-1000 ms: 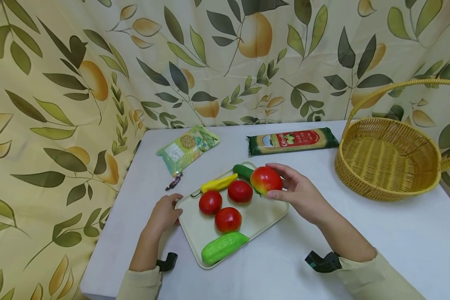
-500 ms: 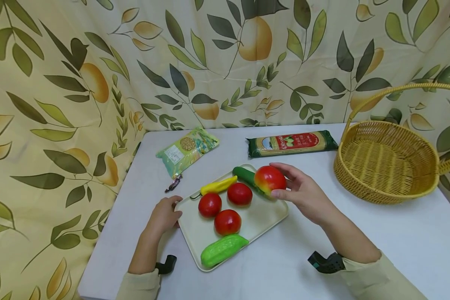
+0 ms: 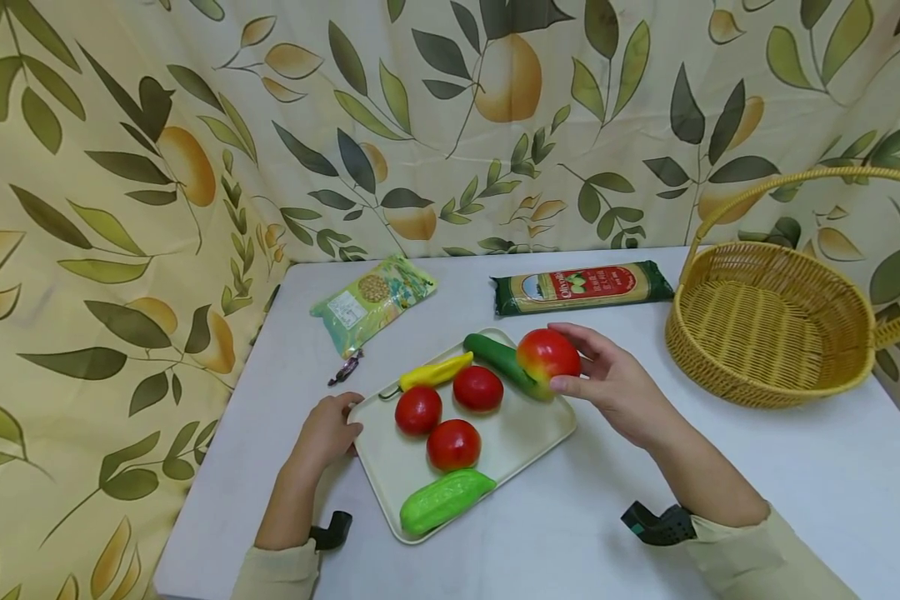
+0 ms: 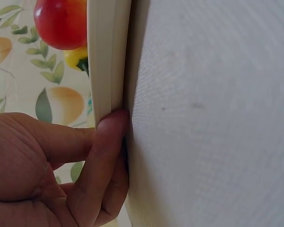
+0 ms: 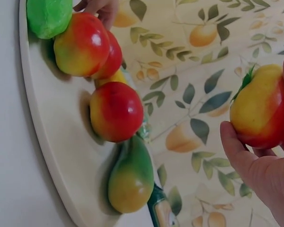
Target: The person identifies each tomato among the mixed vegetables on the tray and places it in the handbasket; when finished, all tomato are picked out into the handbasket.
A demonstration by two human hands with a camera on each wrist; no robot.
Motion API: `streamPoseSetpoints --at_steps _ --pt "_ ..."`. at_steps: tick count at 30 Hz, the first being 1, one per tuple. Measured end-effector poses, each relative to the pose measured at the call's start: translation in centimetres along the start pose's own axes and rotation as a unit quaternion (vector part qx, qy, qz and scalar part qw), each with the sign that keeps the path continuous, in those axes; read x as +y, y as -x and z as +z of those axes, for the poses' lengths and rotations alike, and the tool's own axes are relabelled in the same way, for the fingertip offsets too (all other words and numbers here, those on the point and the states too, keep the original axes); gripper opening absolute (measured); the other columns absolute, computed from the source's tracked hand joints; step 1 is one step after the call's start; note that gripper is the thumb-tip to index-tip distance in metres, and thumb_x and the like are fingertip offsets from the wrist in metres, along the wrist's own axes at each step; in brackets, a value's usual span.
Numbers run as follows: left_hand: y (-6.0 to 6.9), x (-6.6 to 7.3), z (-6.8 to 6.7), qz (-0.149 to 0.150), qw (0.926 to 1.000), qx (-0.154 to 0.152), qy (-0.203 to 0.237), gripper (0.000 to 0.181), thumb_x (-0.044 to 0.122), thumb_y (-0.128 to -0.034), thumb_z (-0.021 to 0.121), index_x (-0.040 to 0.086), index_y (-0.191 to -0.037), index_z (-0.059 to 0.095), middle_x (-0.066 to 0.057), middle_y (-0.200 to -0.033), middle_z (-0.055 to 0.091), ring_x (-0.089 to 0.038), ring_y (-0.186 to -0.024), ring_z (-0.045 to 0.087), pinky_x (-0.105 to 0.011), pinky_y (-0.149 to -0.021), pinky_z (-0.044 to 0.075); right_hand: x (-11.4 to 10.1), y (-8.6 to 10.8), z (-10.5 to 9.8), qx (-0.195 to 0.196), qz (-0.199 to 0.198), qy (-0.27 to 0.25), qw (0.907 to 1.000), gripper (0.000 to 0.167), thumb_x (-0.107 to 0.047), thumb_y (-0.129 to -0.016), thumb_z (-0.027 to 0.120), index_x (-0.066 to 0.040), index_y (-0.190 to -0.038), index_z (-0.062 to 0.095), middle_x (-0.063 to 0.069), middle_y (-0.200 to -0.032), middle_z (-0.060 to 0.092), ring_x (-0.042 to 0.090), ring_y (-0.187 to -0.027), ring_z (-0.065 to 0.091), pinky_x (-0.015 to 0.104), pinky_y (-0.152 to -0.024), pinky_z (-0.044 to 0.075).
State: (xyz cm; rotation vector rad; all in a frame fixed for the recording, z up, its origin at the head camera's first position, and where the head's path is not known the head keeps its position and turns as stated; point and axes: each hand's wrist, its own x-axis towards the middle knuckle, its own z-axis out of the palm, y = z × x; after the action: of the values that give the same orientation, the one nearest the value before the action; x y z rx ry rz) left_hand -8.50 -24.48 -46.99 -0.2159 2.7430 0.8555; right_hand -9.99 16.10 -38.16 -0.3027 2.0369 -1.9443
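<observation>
My right hand (image 3: 621, 390) holds a red-and-yellow peach-like fruit (image 3: 544, 353) above the tray's far right corner. In the right wrist view that fruit (image 5: 260, 106) is raised clear of the tray and shows a green leaf. With thumb and fingers my left hand (image 3: 324, 430) pinches the left rim of the cream tray (image 3: 528, 442). On the tray lie three round red fruits (image 3: 453, 445), a yellow chili pepper (image 3: 437, 372), a long dark green vegetable (image 3: 502, 360) and a light green ridged vegetable (image 3: 446, 502). The held fruit partly covers the dark green one.
A handled wicker basket (image 3: 768, 392) stands at the right. Behind the tray lie a green-and-red pasta packet (image 3: 583, 287) and a green bag (image 3: 375, 302). A wrapped candy (image 3: 346, 367) is near the tray's left corner. Patterned cloth (image 3: 457, 125) hangs behind the table.
My right hand has carried the fruit slightly to the right, uncovering more of the long dark green vegetable. My left hand has stayed on the tray's rim.
</observation>
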Motion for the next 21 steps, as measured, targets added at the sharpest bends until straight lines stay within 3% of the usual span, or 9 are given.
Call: streamPoseSetpoints --at_steps 9,17,21 --pt "0.1 0.2 0.0 -0.006 0.9998 -0.008 0.018 0.044 0.003 -0.0907 0.069 0.004 -0.134 0.061 -0.019 -0.106 0.058 -0.018 -0.059 0.058 -0.031 -0.059 0.047 -0.1 0.2 -0.8 0.007 0.001 0.003 1.0 0.073 -0.009 -0.091 0.074 -0.009 -0.154 0.036 0.015 -0.154 0.034 0.033 -0.134 0.042 0.027 -0.092 0.051" --pt "0.1 0.2 -0.1 -0.002 1.0 -0.005 0.006 0.043 0.003 -0.0901 0.07 0.004 -0.132 0.062 -0.018 -0.105 0.059 -0.021 -0.071 0.058 -0.034 -0.064 0.048 -0.1 0.4 -1.4 0.014 0.006 0.005 0.9999 0.074 -0.01 -0.091 0.074 -0.009 -0.154 0.035 0.014 -0.153 0.033 0.035 -0.136 0.039 0.026 -0.091 0.051" --pt "0.1 0.3 -0.1 -0.002 0.9999 -0.006 0.01 0.043 0.003 -0.09 0.07 0.004 -0.133 0.062 -0.018 -0.105 0.06 -0.02 -0.067 0.059 -0.034 -0.065 0.048 -0.2 0.4 -1.5 0.018 0.009 0.002 0.9998 0.074 -0.01 -0.091 0.074 -0.009 -0.154 0.035 0.015 -0.153 0.033 0.035 -0.135 0.039 0.026 -0.091 0.051"
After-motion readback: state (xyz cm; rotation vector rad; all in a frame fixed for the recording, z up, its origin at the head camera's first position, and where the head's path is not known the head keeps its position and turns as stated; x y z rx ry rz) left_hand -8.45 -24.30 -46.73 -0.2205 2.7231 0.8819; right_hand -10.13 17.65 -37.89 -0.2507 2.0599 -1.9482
